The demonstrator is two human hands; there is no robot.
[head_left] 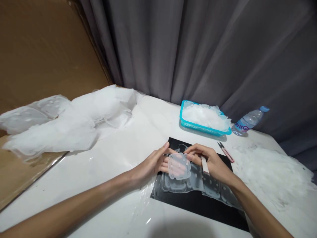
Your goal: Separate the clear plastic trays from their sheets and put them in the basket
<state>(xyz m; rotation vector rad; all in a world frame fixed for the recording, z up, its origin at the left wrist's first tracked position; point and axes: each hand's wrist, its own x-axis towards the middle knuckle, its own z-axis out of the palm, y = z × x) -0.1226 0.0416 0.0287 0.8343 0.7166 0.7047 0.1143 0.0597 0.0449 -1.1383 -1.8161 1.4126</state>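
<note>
Between my hands is a small translucent plastic piece (178,167), roughly square with rounded corners and small raised dots. My left hand (160,161) is open, its fingers stretched behind the piece and showing through it, the thumb pointing up. At the piece's upper right edge, the thumb and fingertips of my right hand (204,157) are closed in a pinch. A narrow white strip (205,164) shows against the right palm; I cannot tell what it is. Below both hands, a clear sheet of similar moulded pieces (211,189) lies on a black mat (183,203).
Pink-handled thread snips (226,152) lie beside the mat. A turquoise basket (205,130) of translucent pieces and a water bottle (250,121) stand behind. A loose heap of clear plastic (274,175) spreads right; white plastic bags (99,105) lie left, near a cardboard box (44,49).
</note>
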